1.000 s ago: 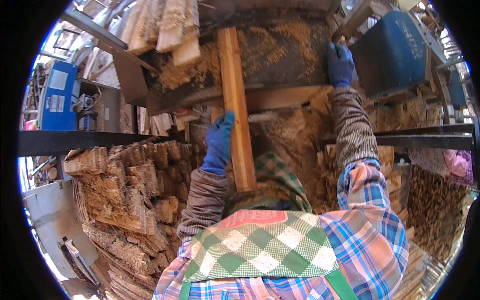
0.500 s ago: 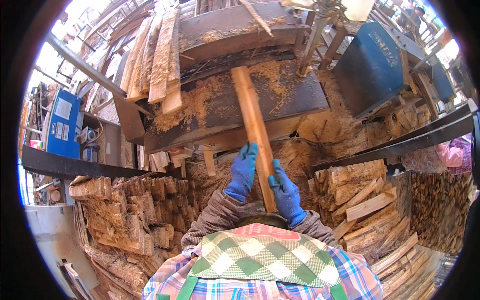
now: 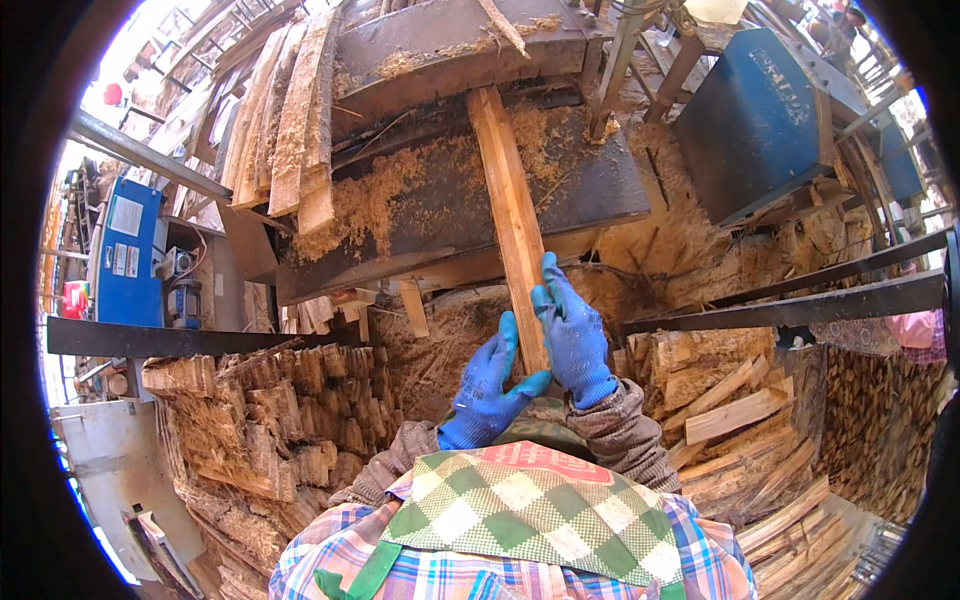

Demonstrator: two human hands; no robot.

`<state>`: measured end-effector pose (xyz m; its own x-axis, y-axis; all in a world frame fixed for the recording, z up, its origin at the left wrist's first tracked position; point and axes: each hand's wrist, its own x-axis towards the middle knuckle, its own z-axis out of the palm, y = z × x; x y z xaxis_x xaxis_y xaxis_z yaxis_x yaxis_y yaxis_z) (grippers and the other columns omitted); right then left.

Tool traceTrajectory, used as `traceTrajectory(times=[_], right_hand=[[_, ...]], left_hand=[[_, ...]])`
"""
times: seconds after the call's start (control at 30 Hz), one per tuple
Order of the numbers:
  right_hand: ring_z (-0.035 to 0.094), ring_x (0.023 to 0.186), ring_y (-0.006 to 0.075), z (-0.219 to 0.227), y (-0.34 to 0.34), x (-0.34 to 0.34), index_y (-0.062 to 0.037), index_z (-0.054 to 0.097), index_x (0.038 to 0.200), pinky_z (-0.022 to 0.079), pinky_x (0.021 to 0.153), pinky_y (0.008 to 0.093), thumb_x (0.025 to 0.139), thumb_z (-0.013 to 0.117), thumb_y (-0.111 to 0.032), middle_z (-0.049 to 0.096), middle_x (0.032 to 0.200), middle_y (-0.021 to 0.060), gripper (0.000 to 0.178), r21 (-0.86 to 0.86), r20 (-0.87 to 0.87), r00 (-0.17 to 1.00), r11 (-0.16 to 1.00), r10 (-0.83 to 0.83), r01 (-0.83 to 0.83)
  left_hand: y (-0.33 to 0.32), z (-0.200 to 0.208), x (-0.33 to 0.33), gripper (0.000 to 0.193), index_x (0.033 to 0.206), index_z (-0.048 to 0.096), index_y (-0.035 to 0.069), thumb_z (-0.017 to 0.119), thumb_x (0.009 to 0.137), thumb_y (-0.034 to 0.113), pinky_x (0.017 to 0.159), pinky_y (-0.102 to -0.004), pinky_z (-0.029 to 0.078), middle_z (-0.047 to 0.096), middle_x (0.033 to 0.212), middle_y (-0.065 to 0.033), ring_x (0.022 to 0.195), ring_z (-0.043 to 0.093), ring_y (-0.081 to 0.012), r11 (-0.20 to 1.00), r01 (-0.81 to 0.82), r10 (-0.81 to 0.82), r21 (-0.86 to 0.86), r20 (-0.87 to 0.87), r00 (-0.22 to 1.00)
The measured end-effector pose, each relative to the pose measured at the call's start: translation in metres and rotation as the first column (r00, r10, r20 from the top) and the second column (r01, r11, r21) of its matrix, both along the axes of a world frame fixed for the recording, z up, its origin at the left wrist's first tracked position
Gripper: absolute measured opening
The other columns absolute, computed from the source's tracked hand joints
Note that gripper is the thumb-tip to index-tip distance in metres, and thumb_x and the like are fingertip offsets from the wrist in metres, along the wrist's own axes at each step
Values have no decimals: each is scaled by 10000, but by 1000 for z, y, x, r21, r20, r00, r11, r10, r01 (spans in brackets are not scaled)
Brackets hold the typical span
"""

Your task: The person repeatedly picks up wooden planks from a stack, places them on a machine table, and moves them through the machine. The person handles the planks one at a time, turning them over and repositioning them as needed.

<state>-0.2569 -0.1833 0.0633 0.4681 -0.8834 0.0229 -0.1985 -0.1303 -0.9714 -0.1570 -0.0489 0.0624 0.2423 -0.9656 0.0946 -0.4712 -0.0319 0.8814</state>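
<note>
A long, narrow wooden board (image 3: 512, 220) lies on the dark metal machine bed (image 3: 420, 225), its far end at the gap beneath the raised metal block. Its near end sticks out over the front edge toward me. In a blue glove with teal fingertips, my left hand (image 3: 486, 390) cups that near end, thumb across the end and fingers along the left side. My right hand (image 3: 577, 335), gloved alike, grips the board's right side a little farther forward, fingers pointing along it. Whatever lies under the board at my palms is hidden.
Several rough boards (image 3: 295, 120) rest on the bed's left part, and sawdust (image 3: 390, 195) covers much of it. Stacked split wood stands at my left (image 3: 260, 420) and right (image 3: 720, 400). A blue machine housing (image 3: 755, 125) stands at the far right, a blue control box (image 3: 130, 250) at the left.
The board has slid forward, its far end now at the block. My left hand has shifted back to the near end; my right hand sits slightly farther forward along the side.
</note>
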Motion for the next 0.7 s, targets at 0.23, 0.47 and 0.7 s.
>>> traceTrajectory(times=[0.23,0.47,0.7], right_hand=[[647,1256,279,-38,-9,8,-4,585,1434,568,966,368,1050,610,-102,609,1442,211,397,-185,-200,975,981,-99,62],[638,1156,366,-27,-85,66,6,670,1316,530,1010,434,1000,645,-76,649,1273,227,328,-597,-172,943,792,-284,130],[599,1212,356,-41,-162,135,-28,671,1329,497,1049,448,1026,631,-204,650,1286,199,353,-442,-65,932,848,-356,293]], left_hand=[[-20,-9,10,824,1618,315,74,726,960,353,822,-479,555,667,1153,-253,984,689,-408,971,-29,-9,239,156,988],[-88,-10,52,592,1470,510,94,671,987,395,725,-467,544,718,969,-197,842,704,-365,938,-131,66,321,204,977],[-159,-12,94,594,1499,526,50,645,1023,384,678,-391,554,770,934,-137,752,723,-256,871,-439,318,222,425,847]])
